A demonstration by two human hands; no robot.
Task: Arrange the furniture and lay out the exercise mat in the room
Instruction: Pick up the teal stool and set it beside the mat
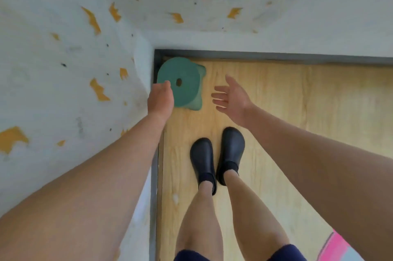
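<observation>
Left hand (160, 99): on the stool (185, 88) rim at its 8 o'clock, thumb on the seat; fingers hidden, grip unclear.
Right hand (230, 97): spread, apart from the stool, at its 3 o'clock.
Stool: in the wall (63, 58) corner, 11 o'clock of the shoes (202, 158).
Risk: a one-handed lift could tip it and scrape the wall.
</observation>
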